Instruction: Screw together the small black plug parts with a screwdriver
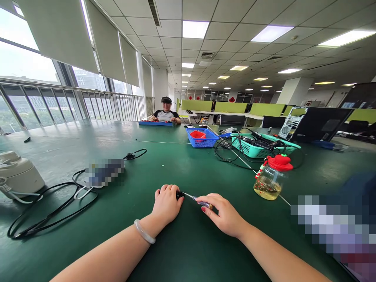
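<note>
Evidently for steadiness, a small black piece [178, 194] is gripped by the left hand [166, 199], low at a green tabletop [173, 160], as a screwdriver [190, 196] is held to it by the right hand [225, 217].

The tool is grasped between thumb and fingers, angled in from four o'clock, presumably for control; whether its tip touches cannot be told. Set well apart, apparently for elbow room, a red-lidded bottle [267, 187] is seen at two o'clock and a blue basket [202, 143] at twelve. Glossy and scuffed, the surface is flanked by windows [26, 58] at ten o'clock and green partitions [230, 107] at one.
</note>
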Action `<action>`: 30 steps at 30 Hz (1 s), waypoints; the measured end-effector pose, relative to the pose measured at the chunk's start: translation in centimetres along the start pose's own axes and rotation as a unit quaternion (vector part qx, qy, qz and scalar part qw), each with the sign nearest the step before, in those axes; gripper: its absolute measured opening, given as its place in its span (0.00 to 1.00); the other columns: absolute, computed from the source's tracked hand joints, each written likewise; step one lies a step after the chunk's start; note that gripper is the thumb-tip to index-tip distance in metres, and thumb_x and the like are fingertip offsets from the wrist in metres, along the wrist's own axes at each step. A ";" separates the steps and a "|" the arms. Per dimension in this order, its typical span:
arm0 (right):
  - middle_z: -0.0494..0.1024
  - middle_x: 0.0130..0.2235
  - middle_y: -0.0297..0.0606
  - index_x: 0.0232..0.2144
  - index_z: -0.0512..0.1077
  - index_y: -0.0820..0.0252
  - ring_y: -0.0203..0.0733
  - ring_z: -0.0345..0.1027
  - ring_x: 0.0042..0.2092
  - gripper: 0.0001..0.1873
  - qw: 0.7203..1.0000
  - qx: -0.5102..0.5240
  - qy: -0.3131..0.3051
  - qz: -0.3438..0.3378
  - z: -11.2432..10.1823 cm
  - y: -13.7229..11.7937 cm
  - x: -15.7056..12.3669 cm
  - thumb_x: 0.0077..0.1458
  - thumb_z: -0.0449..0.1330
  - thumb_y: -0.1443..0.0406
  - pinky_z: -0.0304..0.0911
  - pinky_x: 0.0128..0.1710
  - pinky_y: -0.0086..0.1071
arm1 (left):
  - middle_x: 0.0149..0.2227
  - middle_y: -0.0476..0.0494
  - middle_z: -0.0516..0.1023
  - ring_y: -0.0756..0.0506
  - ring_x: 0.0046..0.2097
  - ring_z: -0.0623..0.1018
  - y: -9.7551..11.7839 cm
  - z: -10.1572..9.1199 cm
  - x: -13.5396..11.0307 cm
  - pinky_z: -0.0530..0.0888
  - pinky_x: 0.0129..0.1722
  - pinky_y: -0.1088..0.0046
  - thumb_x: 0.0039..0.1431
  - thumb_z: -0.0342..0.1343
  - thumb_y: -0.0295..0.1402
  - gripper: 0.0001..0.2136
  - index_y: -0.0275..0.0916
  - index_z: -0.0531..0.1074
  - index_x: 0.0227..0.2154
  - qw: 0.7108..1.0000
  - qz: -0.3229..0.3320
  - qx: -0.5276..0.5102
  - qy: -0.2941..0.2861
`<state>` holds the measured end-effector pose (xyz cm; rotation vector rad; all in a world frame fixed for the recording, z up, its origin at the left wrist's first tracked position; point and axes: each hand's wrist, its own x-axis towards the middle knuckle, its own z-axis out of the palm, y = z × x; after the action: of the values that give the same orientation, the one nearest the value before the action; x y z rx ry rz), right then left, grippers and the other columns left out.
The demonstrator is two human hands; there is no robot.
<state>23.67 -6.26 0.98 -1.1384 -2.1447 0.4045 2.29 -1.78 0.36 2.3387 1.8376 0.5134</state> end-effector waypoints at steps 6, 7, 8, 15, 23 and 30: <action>0.77 0.39 0.38 0.45 0.73 0.52 0.42 0.70 0.40 0.12 1.000 0.000 0.020 -0.001 0.1 0.1 0.0 0.61 0.54 0.64 0.67 0.43 0.37 | 0.55 0.44 0.71 0.40 0.59 0.64 -0.1 0.1 -0.1 0.57 0.59 0.54 0.60 0.49 0.41 0.23 0.50 0.59 0.58 1.000 0.022 -0.008 -0.008; 0.77 0.39 0.38 0.44 0.73 0.52 0.42 0.70 0.39 0.12 1.000 -0.004 0.026 -0.002 0.1 0.1 0.0 0.60 0.54 0.64 0.67 0.43 0.37 | 0.55 0.44 0.71 0.39 0.59 0.64 -0.1 0.2 -0.1 0.56 0.59 0.53 0.61 0.48 0.42 0.22 0.50 0.60 0.58 1.000 0.026 -0.006 -0.009; 0.77 0.38 0.38 0.44 0.73 0.52 0.41 0.70 0.39 0.11 0.999 -0.008 0.033 -0.003 0.1 0.2 0.0 0.60 0.54 0.64 0.67 0.43 0.37 | 0.55 0.44 0.71 0.39 0.59 0.64 -0.1 0.2 -0.1 0.56 0.60 0.51 0.62 0.47 0.42 0.20 0.50 0.62 0.57 1.000 0.028 -0.004 -0.010; 0.77 0.35 0.38 0.40 0.73 0.53 0.42 0.71 0.37 0.09 0.995 -0.030 0.090 0.000 0.1 0.2 0.1 0.60 0.54 0.64 0.68 0.39 0.36 | 0.56 0.43 0.69 0.38 0.60 0.63 0.0 0.4 0.0 0.53 0.60 0.41 0.64 0.43 0.39 0.16 0.50 0.68 0.51 0.999 0.019 0.016 -0.032; 0.78 0.36 0.38 0.37 0.72 0.54 0.43 0.71 0.40 0.07 0.991 -0.053 0.122 0.003 0.0 0.0 0.0 0.59 0.54 0.63 0.67 0.41 0.37 | 0.56 0.43 0.70 0.37 0.60 0.63 0.0 0.1 -0.1 0.54 0.59 0.40 0.64 0.44 0.41 0.16 0.50 0.69 0.51 0.999 0.022 0.009 -0.029; 0.75 0.30 0.36 0.32 0.69 0.55 0.41 0.68 0.35 0.07 0.993 -0.074 0.089 -0.003 -0.2 -0.8 0.0 0.60 0.52 0.62 0.65 0.36 0.34 | 0.54 0.43 0.71 0.38 0.59 0.64 0.0 0.2 -0.1 0.54 0.59 0.40 0.62 0.46 0.42 0.14 0.48 0.71 0.46 0.999 0.025 -0.004 -0.026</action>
<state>23.30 -6.70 1.56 -1.2023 -2.0476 0.1362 2.35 -1.87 0.20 2.3740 1.7559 0.4615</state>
